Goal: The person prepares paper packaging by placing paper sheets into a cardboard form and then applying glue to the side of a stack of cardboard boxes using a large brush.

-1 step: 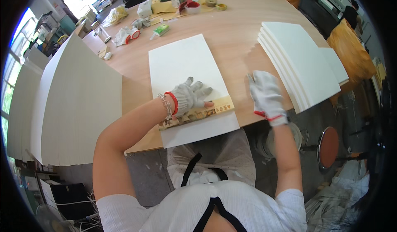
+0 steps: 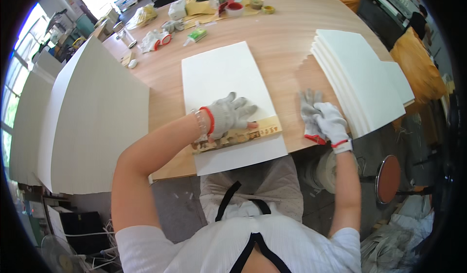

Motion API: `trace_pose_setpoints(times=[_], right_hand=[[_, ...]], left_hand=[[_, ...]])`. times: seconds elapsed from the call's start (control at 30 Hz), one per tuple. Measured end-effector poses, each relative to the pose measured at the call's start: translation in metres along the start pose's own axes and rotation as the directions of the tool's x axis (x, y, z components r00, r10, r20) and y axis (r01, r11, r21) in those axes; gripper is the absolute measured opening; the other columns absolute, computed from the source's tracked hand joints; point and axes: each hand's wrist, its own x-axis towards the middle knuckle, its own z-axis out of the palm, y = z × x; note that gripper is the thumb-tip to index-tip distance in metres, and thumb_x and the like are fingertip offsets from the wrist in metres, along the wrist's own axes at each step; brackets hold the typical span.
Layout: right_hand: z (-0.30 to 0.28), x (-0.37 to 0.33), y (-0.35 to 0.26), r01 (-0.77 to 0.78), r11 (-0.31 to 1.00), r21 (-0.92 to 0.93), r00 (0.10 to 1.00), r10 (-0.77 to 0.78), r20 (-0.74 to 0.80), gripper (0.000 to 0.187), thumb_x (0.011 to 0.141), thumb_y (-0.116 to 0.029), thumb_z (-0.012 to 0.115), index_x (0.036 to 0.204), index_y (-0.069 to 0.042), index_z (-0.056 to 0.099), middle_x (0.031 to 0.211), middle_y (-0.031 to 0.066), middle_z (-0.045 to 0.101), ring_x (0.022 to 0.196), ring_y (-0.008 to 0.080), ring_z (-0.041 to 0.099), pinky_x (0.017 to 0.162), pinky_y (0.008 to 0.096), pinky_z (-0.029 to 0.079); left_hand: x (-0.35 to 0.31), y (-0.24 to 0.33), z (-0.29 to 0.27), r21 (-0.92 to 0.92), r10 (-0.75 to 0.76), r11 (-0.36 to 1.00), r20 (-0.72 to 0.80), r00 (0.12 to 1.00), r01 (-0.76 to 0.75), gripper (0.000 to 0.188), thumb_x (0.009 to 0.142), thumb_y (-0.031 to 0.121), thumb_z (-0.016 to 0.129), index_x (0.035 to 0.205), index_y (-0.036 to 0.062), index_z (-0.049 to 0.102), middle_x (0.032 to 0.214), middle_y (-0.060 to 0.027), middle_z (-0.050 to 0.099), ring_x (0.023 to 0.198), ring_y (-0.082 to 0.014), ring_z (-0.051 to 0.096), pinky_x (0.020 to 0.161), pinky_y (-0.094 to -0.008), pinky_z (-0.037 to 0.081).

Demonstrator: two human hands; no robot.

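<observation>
A white rectangular board (image 2: 221, 73) lies on the table in front of me, its near end by the table edge. Across its lower part runs a printed strip (image 2: 266, 128) in yellow and brown. My left hand (image 2: 229, 113), in a pale knitted glove with a red cuff, lies open on the board and strip. Its fingers spread away from me; the bare thumb tip rests on the strip. Right of the board lies a loose knitted glove (image 2: 308, 111). My right hand (image 2: 332, 121), also gloved, has bent fingers closed on that glove's side; its fingertips are partly hidden.
White boards (image 2: 357, 68) are stacked at the right. Large pale sheets (image 2: 97, 122) stand on the left. Farther back on the wooden table (image 2: 282, 44) are a green packet (image 2: 197, 35), red-cuffed gloves (image 2: 154, 40) and tape rolls (image 2: 234, 9). A round stool (image 2: 389, 179) stands at right.
My right hand has shifted right and toward me, exposing more of the loose glove. My left hand keeps its place on the board. The whole view has moved slightly.
</observation>
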Motion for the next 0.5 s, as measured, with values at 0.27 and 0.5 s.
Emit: trace_pose_setpoints(times=[0.27,0.5], right_hand=[[0.078,0.000,-0.241,0.781,0.485,0.394,0.568,-0.814,-0.123,0.016,0.080,-0.020,0.064,0.087,-0.006,0.063,0.087,0.0073,0.063,0.086,0.0241,0.062,0.067,0.0378,0.052],[0.097,-0.007,-0.292,0.771,0.521,0.366,0.582,-0.810,-0.072,0.010,0.077,-0.020,0.062,0.075,-0.009,0.063,0.079,0.0039,0.061,0.078,0.0210,0.062,0.064,0.0334,0.054]], left_hand=[[0.014,-0.011,0.023,-0.205,-0.060,0.976,0.037,0.998,0.066,0.096,0.069,0.018,0.077,0.145,0.0468,0.026,0.158,-0.0080,0.013,0.142,-0.0413,0.020,0.109,-0.0440,0.038],[0.001,-0.010,0.015,-0.158,0.039,0.986,-0.033,0.999,-0.044,0.098,0.067,0.004,0.074,0.143,0.0492,0.030,0.160,-0.0065,0.009,0.141,-0.0451,0.020,0.108,-0.0448,0.041]])
